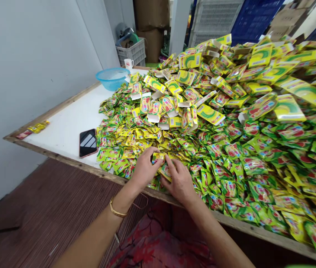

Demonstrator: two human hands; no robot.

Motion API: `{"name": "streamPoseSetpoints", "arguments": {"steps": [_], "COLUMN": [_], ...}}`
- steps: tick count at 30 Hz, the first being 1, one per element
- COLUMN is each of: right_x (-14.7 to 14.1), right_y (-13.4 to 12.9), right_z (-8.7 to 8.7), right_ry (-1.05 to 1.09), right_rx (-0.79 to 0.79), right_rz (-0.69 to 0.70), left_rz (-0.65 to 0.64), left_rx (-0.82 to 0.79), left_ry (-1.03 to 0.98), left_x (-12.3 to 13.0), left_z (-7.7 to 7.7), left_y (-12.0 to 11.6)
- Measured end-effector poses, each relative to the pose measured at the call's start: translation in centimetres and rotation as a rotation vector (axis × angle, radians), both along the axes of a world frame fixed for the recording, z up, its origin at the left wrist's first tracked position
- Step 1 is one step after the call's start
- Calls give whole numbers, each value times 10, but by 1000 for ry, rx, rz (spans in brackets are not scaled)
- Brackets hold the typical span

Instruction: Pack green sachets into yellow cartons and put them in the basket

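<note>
Near the table's front edge, my left hand (144, 168) has its thumb and fingers closed on a small yellow packet (158, 158). My right hand (180, 180) is just to its right, its index fingertip at the packet's right end and its other fingers around a yellow-green packet (165, 172) lower down. Both hands are over a large heap of green and yellow packets (230, 188). Behind them, yellow boxes (210, 114), several with open flaps, are piled on the heap. The undersides of the fingers are hidden.
A phone (88, 143) lies on the white table (65, 124) at the left, with small yellow packets (37, 127) near the left corner. A blue basket (112, 78) and a white mug (128, 63) stand at the back. Wooden edging (96, 172) borders the table.
</note>
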State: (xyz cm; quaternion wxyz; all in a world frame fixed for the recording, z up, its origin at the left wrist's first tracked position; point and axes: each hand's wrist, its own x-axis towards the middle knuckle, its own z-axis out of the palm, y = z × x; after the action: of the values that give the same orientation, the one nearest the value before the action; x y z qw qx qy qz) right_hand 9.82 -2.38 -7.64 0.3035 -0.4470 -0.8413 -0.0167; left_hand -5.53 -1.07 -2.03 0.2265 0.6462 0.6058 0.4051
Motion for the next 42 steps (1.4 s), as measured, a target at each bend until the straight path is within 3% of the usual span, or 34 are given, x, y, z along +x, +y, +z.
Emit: {"name": "streamPoseSetpoints", "arguments": {"steps": [7, 15, 21, 28, 33, 37, 42], "right_x": [-1, 1, 1, 3, 1, 3, 3], "right_y": [-1, -3, -3, -2, -2, -2, -2], "right_z": [1, 3, 5, 4, 5, 6, 5], "right_ry": [7, -36, -47, -11, -67, -96, -59], "right_rx": [13, 27, 46, 34, 43, 43, 65], "right_rz": [5, 3, 39, 11, 41, 40, 19], "left_rz": [-139, -257, -354, -324, -266, -335, -275], "left_rx": [-90, -115, -66, -216, -156, -186, -159], "left_ry": [4, 212, 394, 105, 181, 155, 147], "left_x": [-9, -16, -4, -11, -14, -5, 1], "left_z": [10, 18, 22, 28, 24, 22, 19], "left_y": [1, 7, 8, 6, 1, 3, 6]}}
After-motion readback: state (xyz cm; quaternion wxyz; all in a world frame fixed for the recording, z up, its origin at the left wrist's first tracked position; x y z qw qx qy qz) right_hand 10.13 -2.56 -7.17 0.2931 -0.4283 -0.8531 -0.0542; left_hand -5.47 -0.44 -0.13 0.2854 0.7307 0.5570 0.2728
